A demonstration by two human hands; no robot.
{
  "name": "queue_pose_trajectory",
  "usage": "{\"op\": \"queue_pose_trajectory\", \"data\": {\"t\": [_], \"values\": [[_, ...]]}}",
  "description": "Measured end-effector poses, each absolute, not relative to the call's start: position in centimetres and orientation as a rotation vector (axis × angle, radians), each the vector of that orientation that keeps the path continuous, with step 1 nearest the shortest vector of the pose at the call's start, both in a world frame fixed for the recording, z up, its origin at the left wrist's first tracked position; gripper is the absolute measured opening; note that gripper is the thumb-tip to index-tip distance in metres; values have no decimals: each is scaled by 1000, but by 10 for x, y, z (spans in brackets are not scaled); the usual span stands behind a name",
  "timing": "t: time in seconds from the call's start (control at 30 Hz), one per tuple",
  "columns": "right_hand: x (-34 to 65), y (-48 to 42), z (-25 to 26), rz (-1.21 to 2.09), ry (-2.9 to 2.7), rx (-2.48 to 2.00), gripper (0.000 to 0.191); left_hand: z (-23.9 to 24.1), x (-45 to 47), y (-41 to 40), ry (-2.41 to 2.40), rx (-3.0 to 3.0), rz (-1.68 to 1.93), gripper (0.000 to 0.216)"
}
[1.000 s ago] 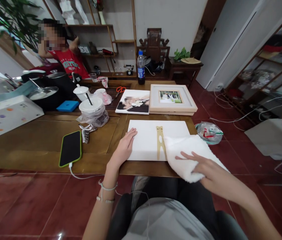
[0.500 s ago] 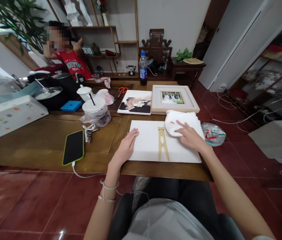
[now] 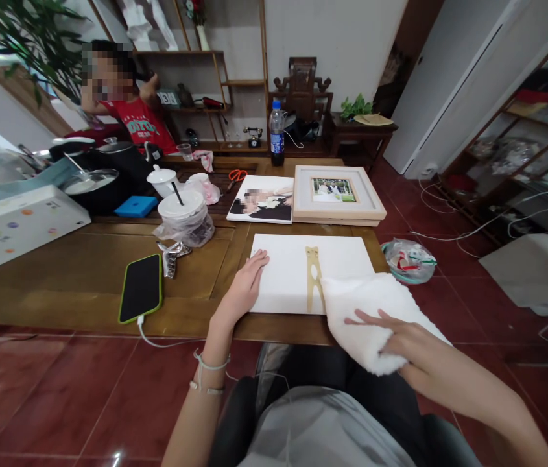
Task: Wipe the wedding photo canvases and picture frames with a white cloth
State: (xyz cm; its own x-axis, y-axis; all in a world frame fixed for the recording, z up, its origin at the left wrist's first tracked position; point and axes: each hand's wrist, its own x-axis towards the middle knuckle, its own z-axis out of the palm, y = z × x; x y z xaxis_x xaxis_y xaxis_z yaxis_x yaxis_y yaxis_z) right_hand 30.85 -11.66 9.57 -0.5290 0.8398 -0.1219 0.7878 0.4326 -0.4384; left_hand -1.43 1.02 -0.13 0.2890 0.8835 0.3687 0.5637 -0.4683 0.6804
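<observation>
White board [image 3: 293,272] being pinned, cloth [image 3: 366,311] pressed

The board is being held on the table [image 3: 83,279] by the flat, open left hand [image 3: 244,285], probably against sliding; the cloth is being pressed on its near right corner by the spread right hand [image 3: 400,337].

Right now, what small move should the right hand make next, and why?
Probably slide the fluffy white cloth away across the white rectangular panel: the right hand rests on it at the near right corner, while the left hand steadies the left edge.
</observation>
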Motion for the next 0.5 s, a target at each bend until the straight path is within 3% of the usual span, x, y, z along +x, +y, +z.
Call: {"op": "queue_pose_trajectory", "data": {"t": [0.33,0.5], "values": [[282,-25,63,366,-2368,-1733,53,-2,-14,10,1307,2157,1017,33],[240,16,63,98,-2411,-1756,51,0,-14,10,1298,2147,1040,32]]}}
